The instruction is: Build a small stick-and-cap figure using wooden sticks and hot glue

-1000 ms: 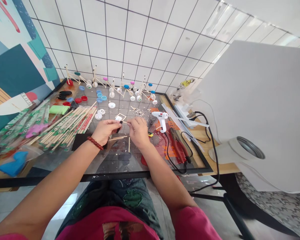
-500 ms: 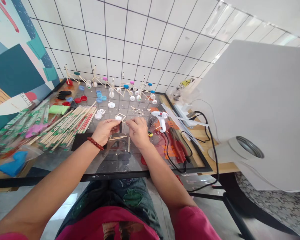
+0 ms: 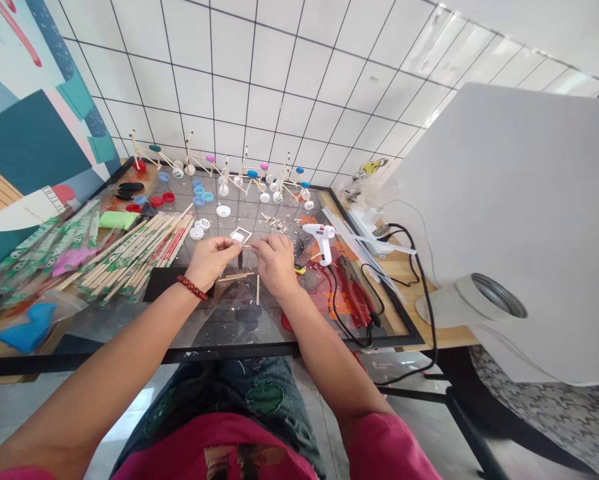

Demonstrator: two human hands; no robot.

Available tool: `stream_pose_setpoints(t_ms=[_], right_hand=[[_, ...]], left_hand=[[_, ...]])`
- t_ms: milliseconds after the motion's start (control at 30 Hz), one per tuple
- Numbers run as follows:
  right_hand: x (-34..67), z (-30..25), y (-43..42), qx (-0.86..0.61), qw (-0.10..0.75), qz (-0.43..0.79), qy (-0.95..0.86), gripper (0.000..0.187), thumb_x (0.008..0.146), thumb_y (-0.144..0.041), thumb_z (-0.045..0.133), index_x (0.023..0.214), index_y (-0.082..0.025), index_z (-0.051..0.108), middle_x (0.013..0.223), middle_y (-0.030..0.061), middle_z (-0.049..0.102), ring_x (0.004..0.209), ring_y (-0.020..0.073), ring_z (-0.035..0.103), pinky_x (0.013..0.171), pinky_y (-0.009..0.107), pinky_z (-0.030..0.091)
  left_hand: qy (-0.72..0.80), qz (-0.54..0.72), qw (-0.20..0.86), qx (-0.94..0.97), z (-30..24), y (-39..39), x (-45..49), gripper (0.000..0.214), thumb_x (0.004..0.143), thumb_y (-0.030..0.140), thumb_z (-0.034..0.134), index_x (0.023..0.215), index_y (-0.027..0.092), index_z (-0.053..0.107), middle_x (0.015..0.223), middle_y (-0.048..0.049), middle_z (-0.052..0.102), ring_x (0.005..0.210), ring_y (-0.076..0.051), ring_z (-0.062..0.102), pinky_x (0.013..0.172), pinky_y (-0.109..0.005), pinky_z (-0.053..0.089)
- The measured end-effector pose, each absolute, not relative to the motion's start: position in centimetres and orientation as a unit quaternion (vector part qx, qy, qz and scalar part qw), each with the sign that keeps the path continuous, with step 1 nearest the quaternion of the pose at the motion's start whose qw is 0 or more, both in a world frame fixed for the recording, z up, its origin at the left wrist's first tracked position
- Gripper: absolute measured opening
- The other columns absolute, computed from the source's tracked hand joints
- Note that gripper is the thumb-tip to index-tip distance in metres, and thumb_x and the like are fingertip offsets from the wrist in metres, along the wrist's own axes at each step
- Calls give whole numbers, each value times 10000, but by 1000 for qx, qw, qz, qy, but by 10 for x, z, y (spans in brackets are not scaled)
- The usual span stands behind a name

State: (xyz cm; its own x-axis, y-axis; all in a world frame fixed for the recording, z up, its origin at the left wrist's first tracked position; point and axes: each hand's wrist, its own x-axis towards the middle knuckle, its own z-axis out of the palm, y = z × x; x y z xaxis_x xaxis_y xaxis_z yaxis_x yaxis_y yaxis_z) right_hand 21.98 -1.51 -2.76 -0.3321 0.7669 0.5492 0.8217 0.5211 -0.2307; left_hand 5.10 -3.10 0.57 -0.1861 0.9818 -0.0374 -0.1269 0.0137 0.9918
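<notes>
A short wooden stick (image 3: 248, 246) sits between the fingertips of both hands, above the front-middle part of the tabletop (image 3: 154, 333). The left hand (image 3: 213, 261), below a bracelet of reddish beads (image 3: 192, 287), pinches one end between thumb and fingers; the right hand (image 3: 275, 261), its fingers curled, pinches the other end. Just beyond the fingertips lies a small square wooden frame (image 3: 246, 231) with something white inside. Nearer the person are loose sticks (image 3: 236, 276), and a black slab (image 3: 166, 284) lies partly under the left wrist. Farther left spreads a pile of sticks (image 3: 134, 257), many in green-printed wrappers. To the right lie a white glue gun (image 3: 320, 240) and red-handled pliers (image 3: 360, 300). White caps (image 3: 199, 229), blue caps (image 3: 202, 194) and red caps (image 3: 159, 199) dot the area behind, and wheeled stick models (image 3: 224, 175) line the far edge beside the tiled wall (image 3: 269, 80).
</notes>
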Motion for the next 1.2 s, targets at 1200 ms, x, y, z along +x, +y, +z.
stream_pose_setpoints(t_ms=[1200], right_hand=[[202, -41, -4, -402, 496, 480, -602, 188, 872, -395, 786, 900, -212, 756, 837, 15, 766, 804, 175, 690, 806, 309, 562]], left_hand=[[430, 601, 552, 385, -4, -28, 51, 411, 489, 342, 1051, 806, 170, 855, 873, -75, 821, 818, -187, 720, 793, -299, 596]])
